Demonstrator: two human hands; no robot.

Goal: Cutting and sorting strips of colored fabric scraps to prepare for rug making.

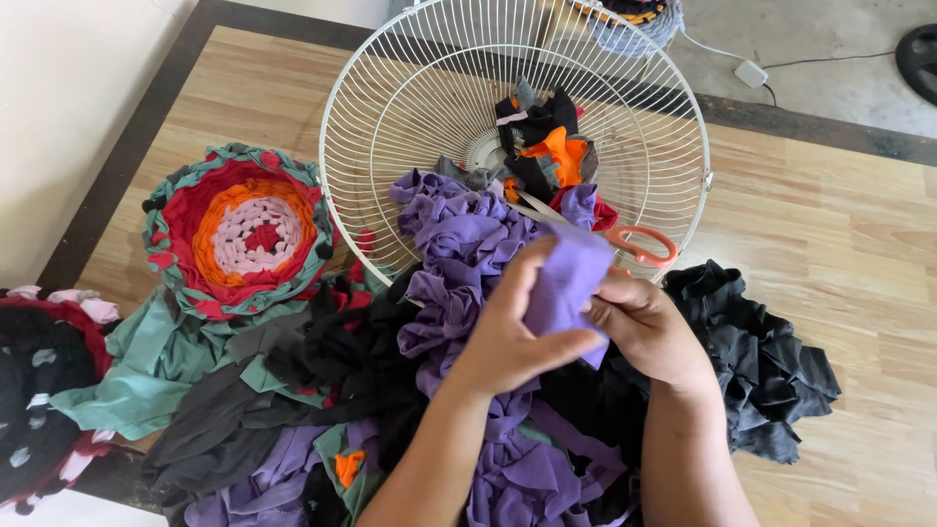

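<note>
Both hands meet at the centre of the view on a piece of purple cloth [568,278]. My left hand [508,337] pinches it from the left, thumb across its lower edge. My right hand [649,332] grips its right side. The cloth stands just in front of a white wire fan guard [390,117] lying like a bowl. A pile of purple fabric strips [459,244] spills from the guard toward me. Scissors with orange handles [639,244] lie on the guard's rim behind the cloth.
A round woven mat [239,229] in teal, red, orange and pink lies left on the wooden floor [830,224]. Black cloth [761,361] is heaped right; teal, black and purple scraps [244,390] lie lower left. Another dark round mat [39,390] sits at the left edge.
</note>
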